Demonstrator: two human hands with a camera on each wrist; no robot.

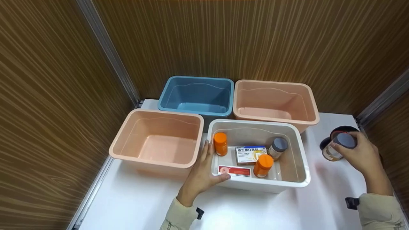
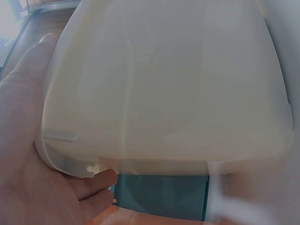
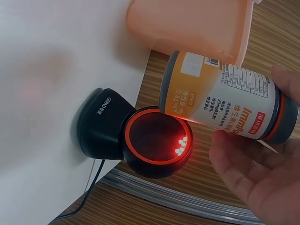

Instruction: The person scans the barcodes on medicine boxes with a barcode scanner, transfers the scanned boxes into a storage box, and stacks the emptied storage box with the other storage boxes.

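My right hand (image 1: 364, 153) grips a supplement bottle (image 3: 220, 96) by its grey cap end, thumb on one side and fingers on the other. In the right wrist view the bottle lies tilted, its base overlapping the red-lit ring of a black barcode scanner (image 3: 157, 143). A small barcode shows on its label near the base. My left hand (image 1: 201, 175) rests on the near left corner of a white bin (image 1: 300, 159), thumb across the front rim and straight fingers along the left side. The left wrist view shows the bin's wall close up, thumb and fingers spread about its corner.
Inside the white bin are orange-capped bottles (image 1: 220, 143), a grey-capped bottle (image 1: 278, 147), a vitamin box (image 1: 247, 156) and a red-and-white box (image 1: 235, 171). Around it stand a blue bin (image 1: 198, 113) and peach bins (image 1: 156, 163) (image 1: 274, 119). The scanner's cable (image 3: 91, 187) trails off the table edge.
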